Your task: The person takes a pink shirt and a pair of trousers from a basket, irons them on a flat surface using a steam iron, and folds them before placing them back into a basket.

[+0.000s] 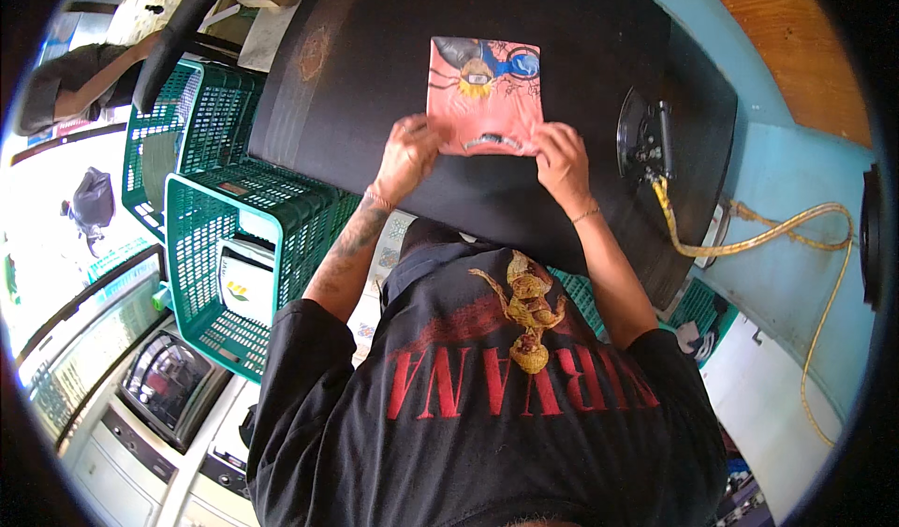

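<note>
A folded pink T-shirt [491, 109] with a printed cartoon figure lies in front of me on a black-covered table [393, 7]. It has a sheen; whether it is wrapped in clear plastic I cannot tell. At its near left corner, my left hand [411, 154] pinches the edge between thumb and fingers. My right hand [564, 158] grips the near right corner in the same way. Between the two hands the near edge shows a curved neckline with a dark label. The fingertips partly cover both corners.
An iron [642, 137] with a yellow hose [758, 239] stands at the table's right side. Green plastic crates [225, 197] are at the left; one holds a white folded garment [247, 284]. Beyond them shows a person's arm [105, 81]. A television [168, 386] sits lower left.
</note>
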Available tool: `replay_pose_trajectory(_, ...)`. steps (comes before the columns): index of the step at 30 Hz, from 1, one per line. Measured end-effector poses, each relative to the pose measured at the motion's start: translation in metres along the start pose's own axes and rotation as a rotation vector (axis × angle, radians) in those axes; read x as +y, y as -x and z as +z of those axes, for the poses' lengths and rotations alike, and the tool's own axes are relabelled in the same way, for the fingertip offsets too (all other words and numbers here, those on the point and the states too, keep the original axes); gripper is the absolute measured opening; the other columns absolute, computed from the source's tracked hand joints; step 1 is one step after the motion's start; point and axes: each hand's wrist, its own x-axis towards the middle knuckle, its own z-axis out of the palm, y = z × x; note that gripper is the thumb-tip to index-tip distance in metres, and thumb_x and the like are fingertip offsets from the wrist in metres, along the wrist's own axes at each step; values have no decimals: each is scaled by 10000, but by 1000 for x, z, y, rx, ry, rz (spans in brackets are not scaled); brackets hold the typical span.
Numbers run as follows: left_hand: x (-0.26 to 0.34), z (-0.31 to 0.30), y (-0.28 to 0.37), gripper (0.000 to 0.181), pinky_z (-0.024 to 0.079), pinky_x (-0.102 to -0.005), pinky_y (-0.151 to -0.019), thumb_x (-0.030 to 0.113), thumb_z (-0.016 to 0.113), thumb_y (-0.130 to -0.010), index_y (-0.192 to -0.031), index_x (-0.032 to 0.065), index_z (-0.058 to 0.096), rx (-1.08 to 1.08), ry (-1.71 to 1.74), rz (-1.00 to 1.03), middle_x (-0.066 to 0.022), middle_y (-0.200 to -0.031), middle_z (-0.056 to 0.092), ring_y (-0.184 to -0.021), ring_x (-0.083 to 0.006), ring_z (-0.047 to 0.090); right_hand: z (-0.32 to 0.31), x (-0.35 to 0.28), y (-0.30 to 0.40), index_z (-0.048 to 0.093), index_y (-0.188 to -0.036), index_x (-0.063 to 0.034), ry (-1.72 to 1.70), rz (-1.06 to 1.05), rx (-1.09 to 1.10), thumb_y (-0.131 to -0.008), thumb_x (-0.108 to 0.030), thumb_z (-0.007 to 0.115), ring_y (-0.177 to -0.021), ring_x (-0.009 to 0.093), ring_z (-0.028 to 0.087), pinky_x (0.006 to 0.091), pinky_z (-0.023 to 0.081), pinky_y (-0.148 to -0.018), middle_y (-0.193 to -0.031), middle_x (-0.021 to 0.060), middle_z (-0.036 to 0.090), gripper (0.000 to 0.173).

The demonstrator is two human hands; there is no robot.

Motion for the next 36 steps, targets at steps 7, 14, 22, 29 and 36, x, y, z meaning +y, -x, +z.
replay_pose_trajectory(7, -2, -15, -4, 432, 441, -484, -1148, -65, 626, -871, -1296, -7, 682, 125, 17, -243, -185, -1442, 628, -1369, -397, 543, 22, -22, 21, 657, -1290, -19, -101, 378, 21, -921, -3, 645, -1246, 387, 604, 491, 479, -1085, -1344, 168, 633, 369)
replay_pose_trajectory(14, -24, 65, -110, 542, 260, -594, -1243, 348, 518, -1072, -1545, 83, 501, -17, -312, -126, -132, -1643, 434, -1525, -377, 371, 75, 15, -86, 467, -1528, -23, 278, 216, 34, -1059, -293, 563, -1480, 400, 403, 586, 359, -1197, -1597, 212, 439, 549)
replay_pose_trajectory(22, 5, 52, -93, 624, 160, -635, -1255, 401, 568, -1044, -1583, 102, 467, -37, -272, -143, -180, -1671, 378, -1567, -416, 279, -95, 143, -25, 643, -1139, -28, 569, 547, 292, -990, -445, 660, -1101, 369, 652, 511, 524, -924, -1165, 227, 670, 443)
replay_pose_trajectory(29, 33, 66, -61, 638, 138, -608, -1268, 381, 576, -1050, -1611, 116, 428, -205, -138, -201, -177, -1687, 352, -1589, -391, 247, -133, 180, -12, 576, -884, -71, -348, 1261, -197, -944, -676, 679, -474, 114, 551, 288, 456, -429, -610, -2, 541, 617)
replay_pose_trajectory(36, -24, 24, -56, 577, 156, -615, -1259, 285, 526, -1070, -1580, 27, 445, -51, -263, -286, -152, -1691, 357, -1590, -376, 253, -83, 37, -73, 704, -887, -37, -396, 1066, -314, -907, -657, 738, -541, 152, 649, 325, 541, -526, -636, 57, 642, 621)
